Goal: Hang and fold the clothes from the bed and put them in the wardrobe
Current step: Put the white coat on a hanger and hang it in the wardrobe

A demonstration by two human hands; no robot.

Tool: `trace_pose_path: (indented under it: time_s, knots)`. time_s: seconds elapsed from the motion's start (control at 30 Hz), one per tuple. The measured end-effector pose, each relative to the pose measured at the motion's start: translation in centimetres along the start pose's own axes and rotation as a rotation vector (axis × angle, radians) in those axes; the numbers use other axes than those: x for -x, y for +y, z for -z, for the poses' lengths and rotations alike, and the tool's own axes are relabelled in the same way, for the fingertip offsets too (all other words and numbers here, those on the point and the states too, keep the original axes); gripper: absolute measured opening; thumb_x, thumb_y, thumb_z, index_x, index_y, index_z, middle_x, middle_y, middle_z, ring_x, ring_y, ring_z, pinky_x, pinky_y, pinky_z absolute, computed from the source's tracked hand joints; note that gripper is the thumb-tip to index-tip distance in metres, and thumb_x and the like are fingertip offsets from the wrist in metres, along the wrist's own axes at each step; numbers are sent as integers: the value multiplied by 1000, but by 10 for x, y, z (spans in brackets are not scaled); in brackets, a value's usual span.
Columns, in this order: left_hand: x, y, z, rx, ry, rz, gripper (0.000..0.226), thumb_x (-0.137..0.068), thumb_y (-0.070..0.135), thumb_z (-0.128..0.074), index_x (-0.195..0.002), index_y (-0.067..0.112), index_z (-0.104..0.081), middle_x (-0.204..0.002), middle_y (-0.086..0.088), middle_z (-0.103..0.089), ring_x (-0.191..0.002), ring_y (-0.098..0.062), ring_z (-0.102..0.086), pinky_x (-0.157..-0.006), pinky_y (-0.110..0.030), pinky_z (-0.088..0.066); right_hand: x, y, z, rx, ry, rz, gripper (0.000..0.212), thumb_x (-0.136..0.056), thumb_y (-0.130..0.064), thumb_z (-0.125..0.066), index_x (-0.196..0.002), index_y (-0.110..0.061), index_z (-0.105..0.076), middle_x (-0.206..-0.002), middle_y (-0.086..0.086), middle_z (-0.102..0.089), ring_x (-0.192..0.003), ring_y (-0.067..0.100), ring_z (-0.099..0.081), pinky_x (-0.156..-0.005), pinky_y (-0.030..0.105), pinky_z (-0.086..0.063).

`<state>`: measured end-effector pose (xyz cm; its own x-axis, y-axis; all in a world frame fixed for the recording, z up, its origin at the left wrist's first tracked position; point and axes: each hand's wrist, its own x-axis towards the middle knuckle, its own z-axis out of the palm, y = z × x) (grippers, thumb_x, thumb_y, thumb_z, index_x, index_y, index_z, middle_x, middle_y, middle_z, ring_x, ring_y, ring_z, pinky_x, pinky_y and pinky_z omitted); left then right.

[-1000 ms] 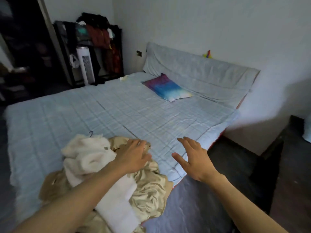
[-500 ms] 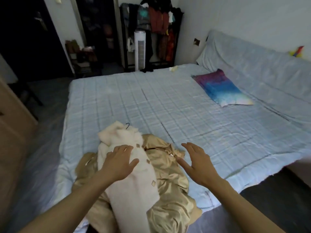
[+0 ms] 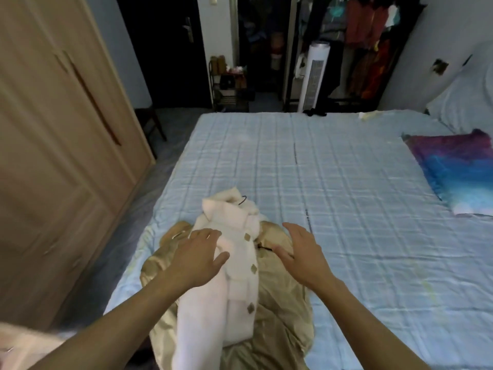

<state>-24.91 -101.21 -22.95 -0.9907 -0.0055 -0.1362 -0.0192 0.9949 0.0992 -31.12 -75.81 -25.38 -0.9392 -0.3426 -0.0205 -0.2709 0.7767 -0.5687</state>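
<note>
- White coat [image 3: 240,284], hanger [image 3: 242,200] inside, lies atop gold garment [image 3: 282,311] at near edge of bed [image 3: 333,182], within reach.
- Left hand [image 3: 200,257] flat on coat, right hand [image 3: 301,249] hovering; both grips apart, likely steadying before lifting.

Bare bed [image 3: 333,196] lay open beyond and right of the clothes pile [image 3: 240,276]; the wardrobe [image 3: 53,156] bounded the narrow left aisle; a pillow [image 3: 458,169] occupied the far right.

A white coat [image 3: 237,273] lies on a gold garment [image 3: 282,311] on the bed [image 3: 346,209]. The left hand [image 3: 197,259] rests flat on the coat. The right hand [image 3: 302,253] hovers over the gold garment, fingers spread.
</note>
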Motion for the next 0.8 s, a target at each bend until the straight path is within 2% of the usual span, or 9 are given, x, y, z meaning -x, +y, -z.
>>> trace_pose_path:
  time_s: [0.1, 0.2, 0.37, 0.5, 0.63, 0.8]
  knots:
    - [-3, -10, -3, 44, 21, 65, 85, -76, 71, -15, -132, 19, -52, -130, -4, -57, -126, -28, -49, -103, -42, -40, -16, -7, -6, -50, -55, 55, 57, -91, -55, -50, -141, -31, -38, -142, -6, -45, -128, 20, -43, -100, 38, -38]
    - [-9, -25, -8, 54, -14, 131, 84, -76, 74, -13, -128, 22, -53, -125, -3, -61, -124, -28, -53, -102, -43, -41, -33, -12, -16, -38, -107, 87, 66, -80, -66, -38, -137, -32, -42, -137, -11, -48, -125, 16, -44, -97, 35, -40]
    - [-31, -46, -12, 66, -32, 132, 81, -77, 73, -14, -130, 25, -52, -122, 0, -60, -124, -24, -49, -100, -40, -41, -70, -20, -24, 46, -129, 85, 78, -81, -73, -35, -143, -27, -39, -144, -5, -44, -132, 22, -41, -103, 42, -39]
    - [-62, -68, -10, 91, -34, 124, 55, -97, 60, -39, -139, 25, -45, -126, 2, -58, -125, -20, -46, -96, -33, -39, -104, -32, -27, 115, -118, 68, 63, -94, -54, -51, -147, -26, -33, -150, -3, -39, -137, 22, -36, -108, 41, -34]
    - [-90, -88, -23, 161, -75, 125, 52, -98, 57, -39, -142, 28, -41, -134, 6, -54, -131, -17, -43, -98, -33, -38, -133, -39, -43, 166, -161, 46, 65, -95, -53, -50, -150, -25, -30, -152, -3, -36, -138, 22, -35, -109, 43, -35]
    - [-114, -105, -59, 262, -182, 122, 58, -93, 60, -35, -138, 24, -43, -128, 3, -55, -121, -21, -50, -99, -37, -41, -153, -36, -69, 162, -241, 14, 65, -94, -54, -49, -150, -25, -30, -151, -3, -37, -137, 22, -35, -110, 42, -34]
